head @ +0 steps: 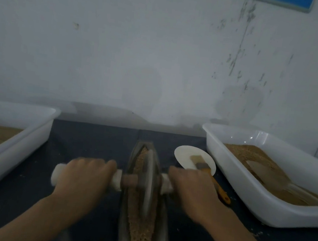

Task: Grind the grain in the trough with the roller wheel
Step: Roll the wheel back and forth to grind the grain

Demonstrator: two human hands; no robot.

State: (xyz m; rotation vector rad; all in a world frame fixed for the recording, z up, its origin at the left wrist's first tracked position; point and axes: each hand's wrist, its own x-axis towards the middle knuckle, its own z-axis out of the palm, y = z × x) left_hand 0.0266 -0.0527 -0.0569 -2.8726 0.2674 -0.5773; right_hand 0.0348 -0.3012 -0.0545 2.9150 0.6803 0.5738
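A long, narrow dark trough point(125, 225) runs away from me down the middle of the dark table, filled with tan grain point(142, 235). A grey roller wheel point(148, 180) stands upright in the trough around its middle, on a wooden axle with pale handles. My left hand point(85, 175) grips the left handle point(57, 175). My right hand point(190, 189) grips the right handle point(164, 183), most of which is hidden under the fingers. Both hands are blurred.
A white plastic tub point(234, 180) holding grain and a flat scoop stands at the right. Another white tub point(23, 136) with grain stands at the left. A white dish point(185, 155) with a yellow-handled brush point(219, 188) lies just beyond my right hand. A wall rises close behind.
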